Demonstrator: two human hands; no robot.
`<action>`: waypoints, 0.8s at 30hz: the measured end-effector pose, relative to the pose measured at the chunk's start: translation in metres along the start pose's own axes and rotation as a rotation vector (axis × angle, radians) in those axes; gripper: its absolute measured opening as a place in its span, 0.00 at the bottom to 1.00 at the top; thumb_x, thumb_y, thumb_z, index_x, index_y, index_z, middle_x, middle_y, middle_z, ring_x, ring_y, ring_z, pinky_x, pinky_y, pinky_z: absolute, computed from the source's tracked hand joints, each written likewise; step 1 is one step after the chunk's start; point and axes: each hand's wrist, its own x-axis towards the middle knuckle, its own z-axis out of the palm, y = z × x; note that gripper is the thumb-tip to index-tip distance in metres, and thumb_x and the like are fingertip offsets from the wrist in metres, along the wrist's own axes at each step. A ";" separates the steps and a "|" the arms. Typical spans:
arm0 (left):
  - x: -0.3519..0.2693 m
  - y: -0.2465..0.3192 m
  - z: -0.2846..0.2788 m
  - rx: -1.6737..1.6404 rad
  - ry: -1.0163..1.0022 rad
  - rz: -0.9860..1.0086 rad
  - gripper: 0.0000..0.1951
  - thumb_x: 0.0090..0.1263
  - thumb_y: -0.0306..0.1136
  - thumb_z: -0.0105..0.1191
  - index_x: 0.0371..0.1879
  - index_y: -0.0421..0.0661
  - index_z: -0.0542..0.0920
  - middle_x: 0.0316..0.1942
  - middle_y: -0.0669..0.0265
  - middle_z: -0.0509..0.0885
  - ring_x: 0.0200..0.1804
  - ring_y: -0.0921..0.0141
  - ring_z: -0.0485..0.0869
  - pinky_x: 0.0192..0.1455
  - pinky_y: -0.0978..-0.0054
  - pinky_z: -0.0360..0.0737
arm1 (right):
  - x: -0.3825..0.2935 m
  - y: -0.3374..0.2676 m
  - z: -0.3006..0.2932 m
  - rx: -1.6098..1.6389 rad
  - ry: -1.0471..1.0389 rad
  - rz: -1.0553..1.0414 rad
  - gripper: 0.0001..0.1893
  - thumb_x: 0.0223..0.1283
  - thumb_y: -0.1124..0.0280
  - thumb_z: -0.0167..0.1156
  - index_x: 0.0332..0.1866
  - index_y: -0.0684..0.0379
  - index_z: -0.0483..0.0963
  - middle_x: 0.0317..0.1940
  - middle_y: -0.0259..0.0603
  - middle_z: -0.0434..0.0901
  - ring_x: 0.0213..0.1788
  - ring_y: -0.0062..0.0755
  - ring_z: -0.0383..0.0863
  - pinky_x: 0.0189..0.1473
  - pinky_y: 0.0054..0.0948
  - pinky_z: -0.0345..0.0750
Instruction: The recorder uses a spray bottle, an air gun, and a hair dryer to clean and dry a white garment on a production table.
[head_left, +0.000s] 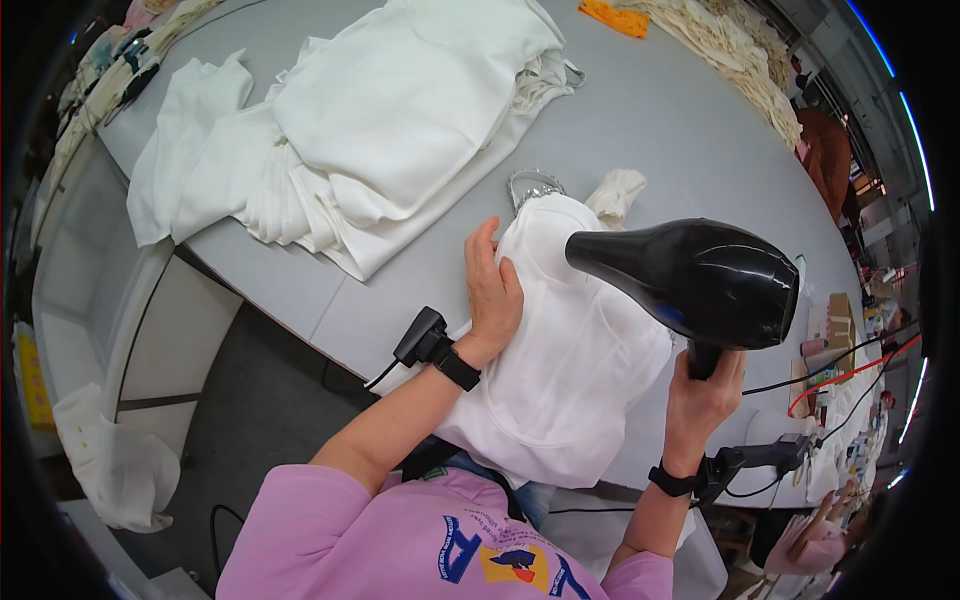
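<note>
A white bodice-like garment (555, 375) lies before me, draping over the table's near edge towards my lap. It has sewn cups, and a sparkling silver strap (536, 184) rises at its far end. My right hand (705, 394) grips the handle of a black hair dryer (694, 281). The dryer's nozzle is over the cups, pointing left. Resting along the garment's left side, my left hand (493, 292) has its fingers extended and the thumb apart. Some of its fingers are partly hidden behind one another.
A pile of white garments (397, 112) covers the grey table (675, 150) at the upper left. An orange cloth (615, 19) and cream fabric (720, 52) lie at the far side. A cardboard box (840, 330) and cables stand right. Another person (806, 540) is at lower right.
</note>
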 end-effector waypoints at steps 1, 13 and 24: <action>-0.001 -0.002 0.000 0.000 0.002 0.003 0.26 0.60 0.14 0.40 0.61 0.35 0.63 0.58 0.50 0.68 0.59 0.55 0.70 0.61 0.65 0.69 | 0.000 -0.001 -0.001 -0.002 0.009 -0.008 0.26 0.37 0.85 0.63 0.49 0.64 0.69 0.38 0.50 0.76 0.34 0.58 0.78 0.31 0.43 0.75; 0.003 0.004 -0.004 0.129 0.080 0.117 0.23 0.61 0.18 0.43 0.58 0.39 0.68 0.59 0.53 0.68 0.60 0.54 0.66 0.64 0.59 0.61 | -0.010 0.014 -0.014 0.015 -0.001 0.047 0.25 0.40 0.83 0.64 0.51 0.67 0.70 0.40 0.55 0.77 0.38 0.60 0.78 0.39 0.43 0.75; 0.001 0.009 -0.011 0.114 0.171 0.165 0.19 0.63 0.21 0.43 0.55 0.38 0.70 0.60 0.55 0.68 0.63 0.58 0.64 0.67 0.63 0.60 | -0.012 0.005 -0.021 -0.013 -0.072 0.021 0.24 0.42 0.83 0.64 0.50 0.65 0.71 0.39 0.54 0.77 0.38 0.59 0.78 0.38 0.42 0.76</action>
